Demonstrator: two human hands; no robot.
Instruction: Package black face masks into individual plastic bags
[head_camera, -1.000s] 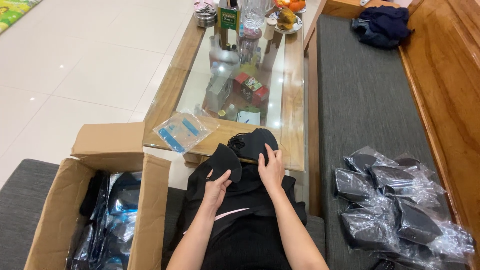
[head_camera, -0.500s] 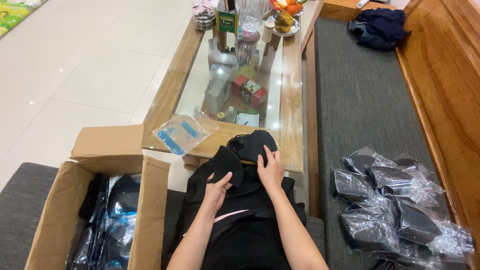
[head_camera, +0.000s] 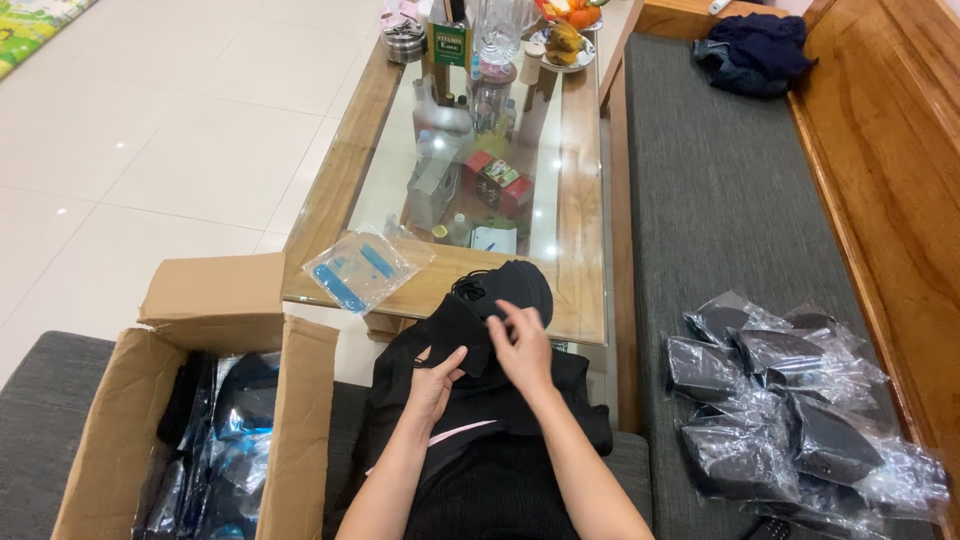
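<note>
While the left hand (head_camera: 437, 375) is pinching the black face mask (head_camera: 470, 325) flat over the lap, the right hand (head_camera: 522, 345) is closing its fingers (head_camera: 508, 312) on an edge, steadying it beside the counter (head_camera: 585, 215).

The floor (head_camera: 150, 130) is made of big, shiny, pale tiles, and small spots of light shine on it. A corner of a colourful play mat (head_camera: 35, 20) shows at the top left. In the middle stands a long glass tabletop (head_camera: 500, 130) with a wooden frame. On the right is a wooden bench (head_camera: 890, 190) with a grey cushion (head_camera: 720, 200).
</note>
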